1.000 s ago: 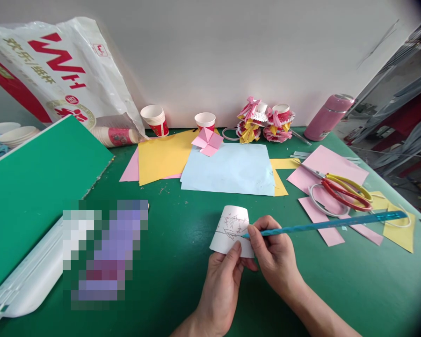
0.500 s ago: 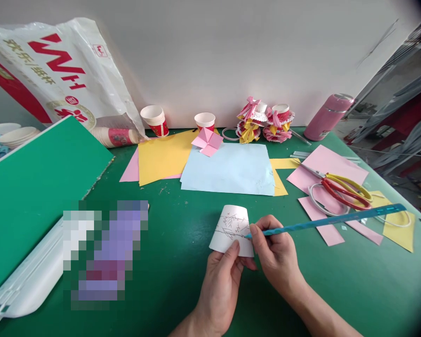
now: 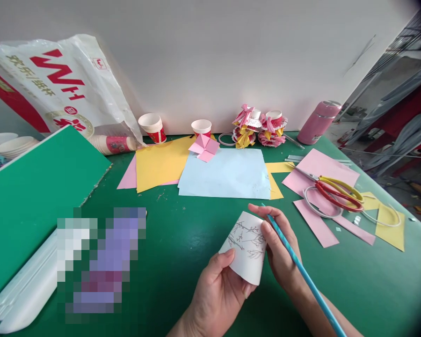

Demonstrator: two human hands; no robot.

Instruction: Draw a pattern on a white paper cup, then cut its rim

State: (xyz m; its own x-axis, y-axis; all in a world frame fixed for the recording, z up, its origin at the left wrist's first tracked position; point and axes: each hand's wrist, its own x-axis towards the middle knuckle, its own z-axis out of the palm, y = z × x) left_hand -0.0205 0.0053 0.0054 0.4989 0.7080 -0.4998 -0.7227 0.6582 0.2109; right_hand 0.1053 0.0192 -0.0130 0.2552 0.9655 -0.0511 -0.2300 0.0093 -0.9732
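Observation:
In the head view a white paper cup (image 3: 244, 248) is held tilted, its narrow end up, with fine dark branches and leaves drawn on its side. My left hand (image 3: 217, 290) grips the cup low down, thumb on the near side and fingers reaching underneath. My right hand (image 3: 282, 248) is closed on a long, slim blue pencil (image 3: 303, 274). Its tip points up and away, off the cup, and its long end slants down to the right over my forearm. The right thumb rests at the cup's upper right edge.
Pale blue paper (image 3: 226, 175), yellow paper (image 3: 161, 164) and a folded pink paper piece (image 3: 204, 147) lie ahead. Scissors (image 3: 340, 193) rest on pink paper at right. Along the wall stand paper cups (image 3: 152, 127), decorated cups (image 3: 245, 128) and a pink flask (image 3: 319, 122). A green board (image 3: 49, 187) leans at left.
My left hand has turned and tilted the cup, bringing more of the drawing round. The pencil has swung from pointing at the cup to pointing away, and my right hand now touches the cup.

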